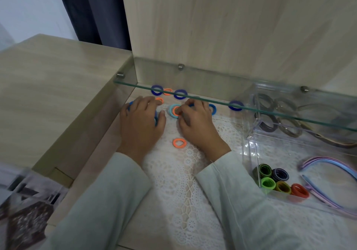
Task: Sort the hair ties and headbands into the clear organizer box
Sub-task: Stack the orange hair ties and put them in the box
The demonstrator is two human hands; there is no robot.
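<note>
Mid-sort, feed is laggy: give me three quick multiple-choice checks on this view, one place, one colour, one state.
1. The lone orange tie nearest the camera lies: A in the organizer box; B on the lace mat between the wrists; C on the glass shelf.
2. The outer tie at the thumb of the right hand is: A red; B green; C light blue.
3. The left hand is: A flat and empty; B curled round blue ties; C holding a headband.
Answers: B, it sits on lace between both sleeves; C, a pale blue ring encloses an orange one; B, blue shows between its curled fingers.
</note>
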